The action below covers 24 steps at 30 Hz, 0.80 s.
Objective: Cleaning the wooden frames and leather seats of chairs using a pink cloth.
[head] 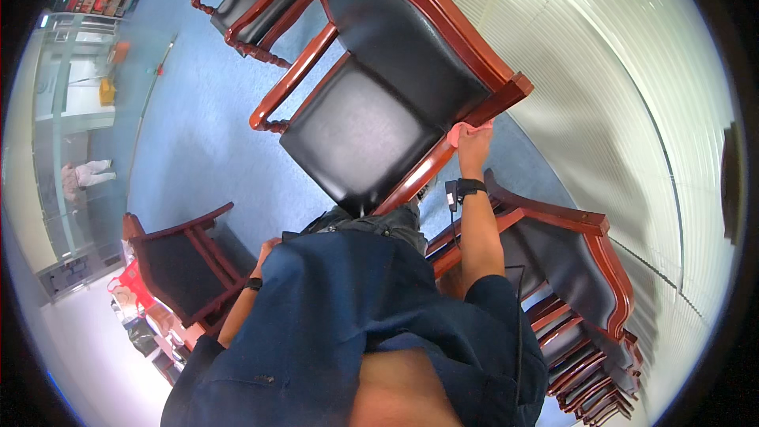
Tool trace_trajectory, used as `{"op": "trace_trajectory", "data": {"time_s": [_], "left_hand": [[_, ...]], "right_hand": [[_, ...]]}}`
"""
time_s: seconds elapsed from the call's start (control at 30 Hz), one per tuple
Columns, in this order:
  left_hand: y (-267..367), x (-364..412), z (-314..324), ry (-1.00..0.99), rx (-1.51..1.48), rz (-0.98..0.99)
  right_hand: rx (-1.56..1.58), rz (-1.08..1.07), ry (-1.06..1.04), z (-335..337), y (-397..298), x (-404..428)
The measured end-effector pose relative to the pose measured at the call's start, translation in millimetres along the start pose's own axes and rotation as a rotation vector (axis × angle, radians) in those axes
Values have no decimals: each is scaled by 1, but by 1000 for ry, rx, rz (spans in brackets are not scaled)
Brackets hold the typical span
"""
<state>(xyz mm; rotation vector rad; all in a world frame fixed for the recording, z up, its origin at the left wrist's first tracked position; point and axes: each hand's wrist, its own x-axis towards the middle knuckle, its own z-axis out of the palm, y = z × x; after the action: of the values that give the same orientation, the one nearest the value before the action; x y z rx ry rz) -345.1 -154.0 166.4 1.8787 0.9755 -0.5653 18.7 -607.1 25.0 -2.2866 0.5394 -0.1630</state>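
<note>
A wooden armchair (415, 65) with a black padded seat and backrest stands right before me, its reddish-brown frame glossy. My right hand (474, 145) grips a pink cloth (459, 132) and presses it on the chair's right armrest, where this meets the back post. A band with a small wired device is round that wrist. My left hand (270, 249) hangs beside my hip, partly hidden by the dark blue shirt; whether its fingers hold anything cannot be made out.
Another armchair (255, 3) stands beyond the first. A row of similar chairs (569, 273) runs along the ribbed wall (599, 101) at right. At lower left, one more chair (184, 267) stands by a cluttered table. A person (89, 178) shows at far left, near glass panels.
</note>
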Motion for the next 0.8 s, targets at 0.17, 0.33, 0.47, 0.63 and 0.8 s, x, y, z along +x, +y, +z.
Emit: {"op": "trace_trajectory", "data": {"time_s": [0.17,0.33,0.47,0.63,0.8], "left_hand": [[-25,44,-7,-111,-261,18],[8,61,0,-69,46,116],[2,91,3,-23,-49,61],[-1,115,4,-53,-103,8],[10,129,1,-69,-100,2]], "right_hand": [[170,72,-118,-39,-13,26],[222,-215,123,-107,-94,32],[225,-433,304,-150,-140,33],[267,-299,290,-173,-166,30],[358,-222,361,-189,-168,54]]}}
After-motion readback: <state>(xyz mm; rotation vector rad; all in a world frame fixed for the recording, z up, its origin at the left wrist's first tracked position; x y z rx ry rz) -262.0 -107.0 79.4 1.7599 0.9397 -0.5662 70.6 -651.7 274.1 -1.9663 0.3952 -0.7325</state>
